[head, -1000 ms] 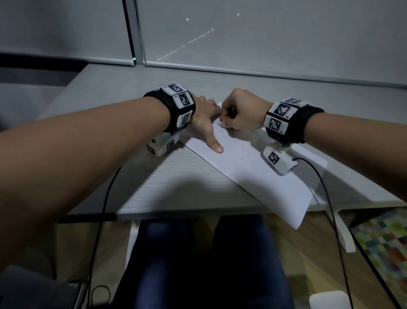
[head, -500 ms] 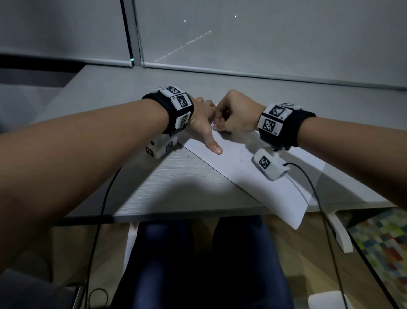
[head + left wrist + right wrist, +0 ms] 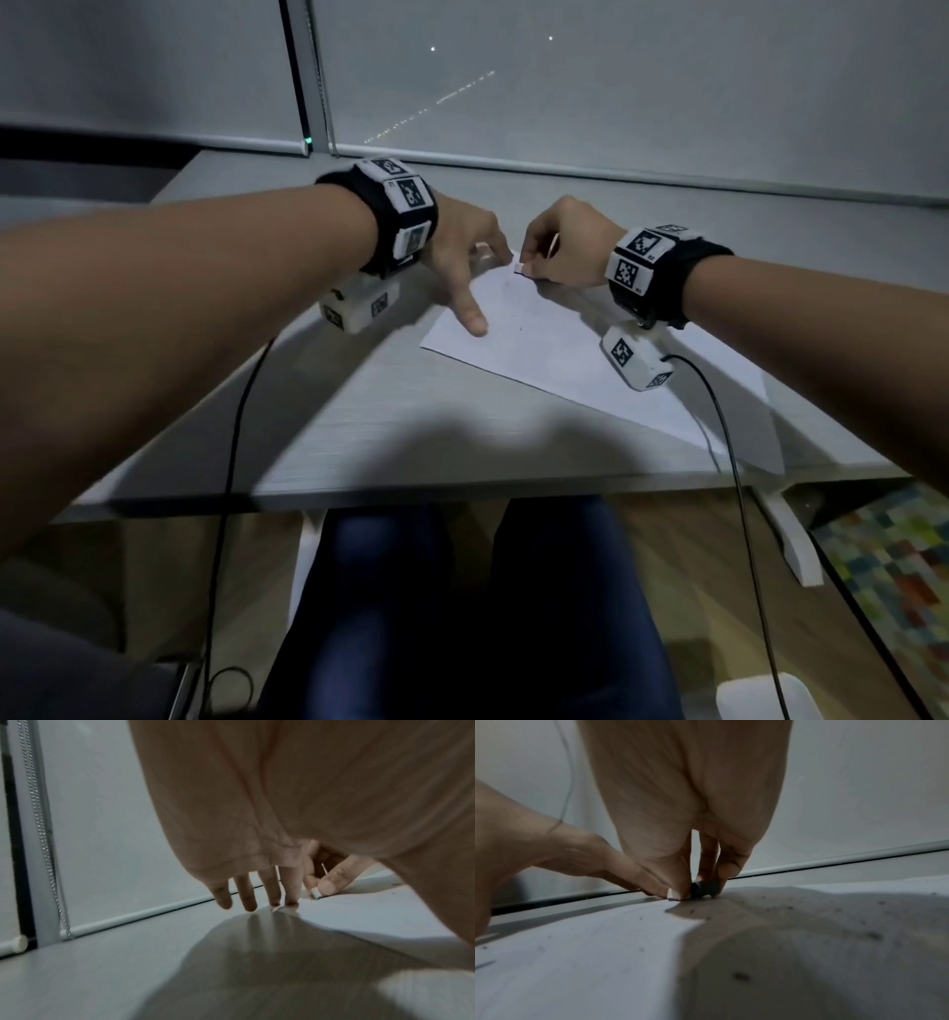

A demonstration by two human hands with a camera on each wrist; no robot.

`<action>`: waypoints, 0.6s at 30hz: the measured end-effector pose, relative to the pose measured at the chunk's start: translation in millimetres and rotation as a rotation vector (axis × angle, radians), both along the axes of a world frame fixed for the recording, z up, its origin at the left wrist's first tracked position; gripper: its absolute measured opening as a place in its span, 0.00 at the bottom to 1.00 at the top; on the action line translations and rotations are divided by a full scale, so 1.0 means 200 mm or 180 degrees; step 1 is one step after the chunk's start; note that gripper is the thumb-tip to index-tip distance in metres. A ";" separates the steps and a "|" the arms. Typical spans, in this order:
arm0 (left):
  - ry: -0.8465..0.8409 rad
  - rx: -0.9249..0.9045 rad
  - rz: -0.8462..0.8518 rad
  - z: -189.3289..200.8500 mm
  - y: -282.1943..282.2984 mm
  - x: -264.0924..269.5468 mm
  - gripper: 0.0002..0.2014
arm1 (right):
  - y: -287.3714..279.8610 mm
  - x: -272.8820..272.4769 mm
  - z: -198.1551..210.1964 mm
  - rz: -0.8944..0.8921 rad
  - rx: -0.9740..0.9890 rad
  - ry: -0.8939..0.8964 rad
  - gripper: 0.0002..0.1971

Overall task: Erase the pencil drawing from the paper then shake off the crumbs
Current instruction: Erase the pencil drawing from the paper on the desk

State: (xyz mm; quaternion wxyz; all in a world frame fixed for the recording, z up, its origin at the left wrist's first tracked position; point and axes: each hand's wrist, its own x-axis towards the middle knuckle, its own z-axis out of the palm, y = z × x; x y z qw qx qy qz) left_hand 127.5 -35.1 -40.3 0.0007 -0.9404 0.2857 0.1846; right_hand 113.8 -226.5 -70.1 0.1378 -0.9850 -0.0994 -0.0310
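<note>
A white sheet of paper [image 3: 554,339] lies askew on the grey desk [image 3: 411,442], one corner hanging over the front edge. My left hand [image 3: 462,257] presses the sheet's far left part with straight, spread fingers [image 3: 290,894], thumb reaching toward me. My right hand [image 3: 560,246] pinches a small eraser [image 3: 521,268] between thumb and fingers, its end down on the paper near the far corner. The eraser [image 3: 703,887] looks dark in the right wrist view and pale, as the eraser [image 3: 315,893], in the left wrist view. Dark crumbs [image 3: 741,976] are scattered over the paper [image 3: 590,953]. Faint pencil marks remain.
A window blind with its bottom rail [image 3: 616,172] runs along the desk's far edge, with a bead chain [image 3: 38,821] at the left. Cables [image 3: 729,462] trail from both wrist cameras over the desk's front edge. My legs are under the desk.
The right hand with the eraser has shifted slightly along the paper near the far corner, rubbing. The left hand keeps pressing the sheet in the same place.
</note>
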 end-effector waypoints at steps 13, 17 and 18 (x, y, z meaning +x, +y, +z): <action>0.0013 0.0266 0.0068 -0.02 -0.03 0.04 0.58 | 0.10 -0.11 0.02 0.0584 -0.0052 0.0163 0.03; 0.0073 0.0287 0.0046 -0.02 -0.04 0.04 0.62 | 0.09 -0.04 0.03 0.0263 -0.0033 0.0055 0.04; 0.0094 0.0270 0.0050 -0.03 -0.04 0.04 0.62 | 0.09 -0.02 0.04 0.0163 -0.0042 0.0042 0.04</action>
